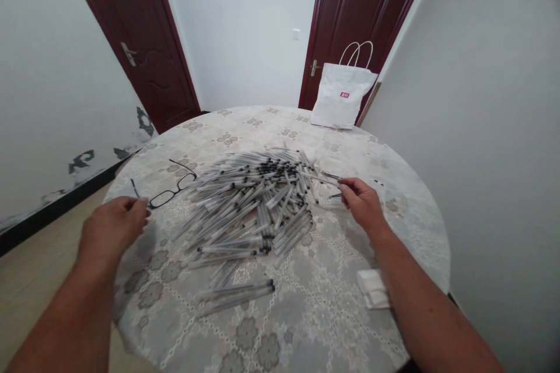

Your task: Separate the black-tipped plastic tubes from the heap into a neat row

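Note:
A large heap of clear-barrelled pens with black ends (245, 204) lies on the patterned tablecloth (324, 320). At the heap's right side, my right hand (361, 201) pinches one slim clear pen (321, 178) between thumb and fingers, its far end over the pile. Thin dark sticks lie beside those fingers. My left hand (116, 224) is at the table's left edge, fingertips pressed together. Close to them is a pair of dark-framed eyeglasses (163, 198); whether the fingers touch it, I cannot tell. Two pens (238, 297) lie apart, nearer me.
A white paper bag with handles (339, 96) stands at the table's back right. A folded white tissue (373, 289) lies by my right forearm. Small black bits (378, 182) sit right of my right hand. Walls and two dark red doors surround the round table.

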Tool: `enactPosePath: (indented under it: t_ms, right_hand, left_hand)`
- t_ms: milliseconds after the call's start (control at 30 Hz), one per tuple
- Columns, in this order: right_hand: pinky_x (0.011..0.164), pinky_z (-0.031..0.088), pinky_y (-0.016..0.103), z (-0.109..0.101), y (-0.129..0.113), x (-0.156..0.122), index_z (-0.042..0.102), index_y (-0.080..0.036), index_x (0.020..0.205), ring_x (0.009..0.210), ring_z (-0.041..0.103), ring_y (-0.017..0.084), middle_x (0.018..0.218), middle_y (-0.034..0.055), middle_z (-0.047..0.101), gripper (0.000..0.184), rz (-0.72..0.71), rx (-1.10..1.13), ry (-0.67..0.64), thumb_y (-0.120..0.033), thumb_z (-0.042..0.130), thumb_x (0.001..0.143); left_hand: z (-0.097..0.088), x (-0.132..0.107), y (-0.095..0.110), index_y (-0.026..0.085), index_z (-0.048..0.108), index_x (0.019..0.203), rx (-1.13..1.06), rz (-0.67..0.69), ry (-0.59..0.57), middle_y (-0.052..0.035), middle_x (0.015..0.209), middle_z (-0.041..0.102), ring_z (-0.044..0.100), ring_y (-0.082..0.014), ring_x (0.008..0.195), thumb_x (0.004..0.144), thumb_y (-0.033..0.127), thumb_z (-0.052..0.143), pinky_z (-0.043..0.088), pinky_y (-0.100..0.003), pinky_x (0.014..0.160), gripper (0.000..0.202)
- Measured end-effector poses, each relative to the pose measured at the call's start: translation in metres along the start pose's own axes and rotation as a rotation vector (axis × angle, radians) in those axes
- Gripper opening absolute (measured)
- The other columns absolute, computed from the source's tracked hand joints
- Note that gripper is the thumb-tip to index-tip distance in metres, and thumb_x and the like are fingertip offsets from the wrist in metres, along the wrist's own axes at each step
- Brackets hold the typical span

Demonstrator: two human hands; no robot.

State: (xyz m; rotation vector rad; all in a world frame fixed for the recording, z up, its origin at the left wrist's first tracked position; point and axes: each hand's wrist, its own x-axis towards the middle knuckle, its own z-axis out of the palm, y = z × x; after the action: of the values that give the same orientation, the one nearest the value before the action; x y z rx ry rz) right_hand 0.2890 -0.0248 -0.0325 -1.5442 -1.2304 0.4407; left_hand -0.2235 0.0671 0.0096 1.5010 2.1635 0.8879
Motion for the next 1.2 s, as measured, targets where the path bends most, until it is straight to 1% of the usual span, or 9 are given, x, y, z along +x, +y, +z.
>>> enactPosePath:
  t_ms: [100, 167, 300, 433, 500, 567, 700, 967, 1200]
  right_hand:
    - [0.049, 0.040, 0.025, -0.002, -0.004, 0.001, 0.071, -0.015, 0.105, 0.050, 0.049, 0.013, 0.058, -0.0023, 0.058, 0.038, -0.001, 0.086, -0.020, -0.047, 0.065, 0.085]
    - [0.048, 0.038, 0.025, -0.003, -0.008, 0.000, 0.070, -0.015, 0.105, 0.049, 0.048, 0.012, 0.058, -0.0030, 0.057, 0.036, -0.008, 0.146, -0.030, -0.046, 0.066, 0.085]
    - [0.047, 0.037, 0.024, -0.005, -0.018, -0.003, 0.068, -0.016, 0.104, 0.048, 0.047, 0.011, 0.056, -0.0048, 0.055, 0.031, -0.035, 0.268, -0.097, -0.042, 0.066, 0.086]
    - [0.050, 0.039, 0.023, -0.006, -0.030, -0.010, 0.068, -0.017, 0.103, 0.052, 0.049, 0.010, 0.061, -0.0039, 0.057, 0.028, -0.074, 0.328, -0.265, -0.040, 0.068, 0.086]
    - [0.052, 0.041, 0.024, -0.005, -0.035, -0.014, 0.069, -0.017, 0.104, 0.057, 0.052, 0.011, 0.069, -0.0013, 0.061, 0.028, -0.087, 0.312, -0.372, -0.040, 0.068, 0.087]
    - [0.055, 0.042, 0.023, -0.003, -0.039, -0.017, 0.070, -0.017, 0.107, 0.061, 0.054, 0.011, 0.076, 0.0006, 0.065, 0.029, -0.109, 0.274, -0.465, -0.040, 0.066, 0.089]
    - [0.060, 0.043, 0.023, 0.003, -0.041, -0.019, 0.071, -0.018, 0.108, 0.065, 0.055, 0.011, 0.080, 0.0007, 0.067, 0.025, -0.204, 0.153, -0.572, -0.036, 0.059, 0.095]
    - [0.082, 0.046, 0.030, 0.018, -0.034, -0.021, 0.066, -0.018, 0.115, 0.090, 0.062, 0.019, 0.099, 0.0084, 0.069, 0.021, -0.587, -0.236, -0.416, -0.025, 0.054, 0.099]
    - [0.076, 0.049, 0.029, 0.026, -0.038, -0.026, 0.062, -0.016, 0.118, 0.084, 0.061, 0.019, 0.095, 0.0096, 0.068, 0.028, -0.685, -0.415, -0.387, -0.027, 0.040, 0.105]
  left_hand:
    - [0.000, -0.053, 0.046, 0.025, 0.068, 0.080, -0.096, 0.159, -0.126, 0.0049, 0.055, 0.067, 0.061, -0.0171, 0.054, 0.083, 0.053, 0.060, 0.044, -0.026, 0.056, 0.029]
    - [0.011, -0.094, 0.082, 0.024, 0.070, 0.083, -0.254, 0.231, -0.242, 0.0025, 0.058, 0.067, 0.060, -0.0170, 0.051, 0.080, 0.057, 0.064, 0.047, -0.027, 0.054, 0.033]
    - [0.065, -0.162, 0.143, 0.020, 0.069, 0.115, -0.563, 0.266, -0.719, -0.0054, 0.079, 0.073, 0.063, -0.0181, 0.052, 0.078, 0.051, 0.071, 0.051, -0.029, 0.048, 0.048]
    - [0.124, -0.193, 0.178, 0.020, 0.062, 0.126, -0.883, 0.219, -0.878, -0.0121, 0.106, 0.072, 0.072, -0.0230, 0.081, 0.083, 0.047, 0.070, 0.058, -0.030, 0.058, 0.051]
    - [0.143, -0.197, 0.185, 0.020, 0.062, 0.123, -0.997, 0.207, -0.861, -0.0127, 0.110, 0.071, 0.071, -0.0249, 0.092, 0.084, 0.047, 0.070, 0.061, -0.033, 0.064, 0.049]
    - [0.155, -0.196, 0.187, 0.018, 0.065, 0.115, -1.019, 0.202, -0.772, -0.0108, 0.100, 0.072, 0.071, -0.0241, 0.090, 0.084, 0.050, 0.070, 0.061, -0.034, 0.067, 0.045]
    - [0.163, -0.190, 0.181, 0.017, 0.067, 0.106, -0.973, 0.267, -0.732, -0.0103, 0.102, 0.072, 0.071, -0.0248, 0.092, 0.083, 0.051, 0.071, 0.061, -0.035, 0.073, 0.041]
    - [0.178, -0.176, 0.169, 0.016, 0.069, 0.100, -1.012, 0.194, -0.702, -0.0092, 0.101, 0.074, 0.072, -0.0267, 0.092, 0.080, 0.050, 0.074, 0.061, -0.037, 0.074, 0.040]
    - [0.183, -0.171, 0.166, 0.017, 0.065, 0.099, -1.133, 0.129, -0.675, -0.0080, 0.100, 0.074, 0.072, -0.0239, 0.089, 0.081, 0.049, 0.074, 0.059, -0.033, 0.072, 0.038]
